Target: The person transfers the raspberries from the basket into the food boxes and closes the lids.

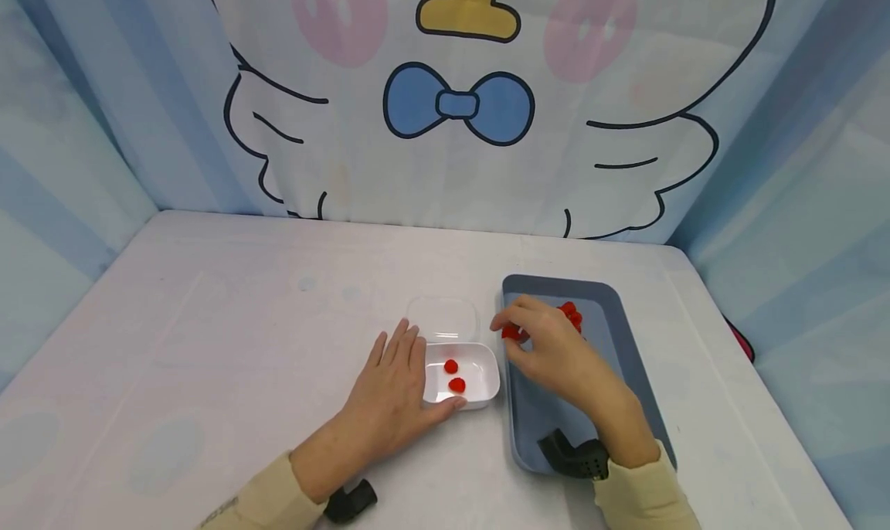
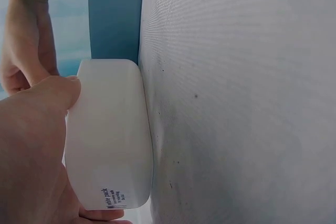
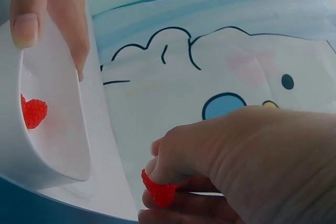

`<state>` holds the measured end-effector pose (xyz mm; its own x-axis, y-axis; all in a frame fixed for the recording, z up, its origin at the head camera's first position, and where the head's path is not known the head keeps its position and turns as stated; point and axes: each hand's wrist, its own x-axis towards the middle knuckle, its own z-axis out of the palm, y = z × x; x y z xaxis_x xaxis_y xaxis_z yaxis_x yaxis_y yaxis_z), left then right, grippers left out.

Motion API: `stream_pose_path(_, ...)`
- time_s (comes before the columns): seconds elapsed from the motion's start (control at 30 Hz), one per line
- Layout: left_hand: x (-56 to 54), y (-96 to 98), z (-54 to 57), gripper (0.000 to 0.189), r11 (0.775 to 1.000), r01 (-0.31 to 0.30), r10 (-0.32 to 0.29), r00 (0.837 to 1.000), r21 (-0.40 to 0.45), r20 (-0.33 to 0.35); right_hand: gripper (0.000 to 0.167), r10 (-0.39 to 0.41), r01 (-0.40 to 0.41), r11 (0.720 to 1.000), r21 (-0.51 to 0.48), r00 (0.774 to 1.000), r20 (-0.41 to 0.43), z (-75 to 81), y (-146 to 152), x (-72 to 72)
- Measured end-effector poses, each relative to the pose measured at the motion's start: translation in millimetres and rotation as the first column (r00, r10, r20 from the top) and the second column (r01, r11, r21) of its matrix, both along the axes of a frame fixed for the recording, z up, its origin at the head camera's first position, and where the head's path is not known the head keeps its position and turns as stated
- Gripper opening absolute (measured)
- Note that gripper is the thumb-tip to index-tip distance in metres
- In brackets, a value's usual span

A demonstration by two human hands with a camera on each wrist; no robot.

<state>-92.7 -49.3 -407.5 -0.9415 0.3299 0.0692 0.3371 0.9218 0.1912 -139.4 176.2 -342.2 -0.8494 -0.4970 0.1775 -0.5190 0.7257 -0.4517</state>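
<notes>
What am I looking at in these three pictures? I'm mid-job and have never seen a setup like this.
There is no machine here: these are a person's two bare hands. The wide picture comes from a camera on the head, looking forward and down; the other two come from cameras on the left and right wrists. On the white table are a small white box with two red raspberries inside, a clear plastic piece behind it, perhaps a lid, and a blue-grey tray with more raspberries. The left hand touches the box, its thumb at the near rim. The right hand, over the tray, pinches at least one raspberry.
</notes>
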Motion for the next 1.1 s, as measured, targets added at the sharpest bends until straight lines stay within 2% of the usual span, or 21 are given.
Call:
stream_pose_path(0.4,0.7,-0.7,-1.2,0.098,1.0,0.009,-0.009,1.0,-0.002,-0.021,0.023,0.096,-0.096,0.995,0.02,0.995,-0.008,-6.7,-14,3.8)
stream_pose_path(0.53,0.4,-0.2,-0.8,0.098,1.0,0.01,-0.01,1.0,-0.001,-0.029,0.023,0.109,-0.109,0.993,0.035,0.994,-0.004,-7.1,-18,5.5)
stream_pose_path(0.73,0.6,0.4,-1.2,0.096,1.0,0.013,-0.013,1.0,-0.002,-0.014,0.025,0.117,-0.12,0.991,0.054,0.992,0.044,-10.5,-22,8.1)
stream_pose_path(1.1,-0.7,0.7,-0.8,0.098,1.0,0.01,-0.011,1.0,-0.018,-0.007,0.024,0.148,-0.151,0.985,0.081,0.988,0.049,-14.6,-29,8.6)
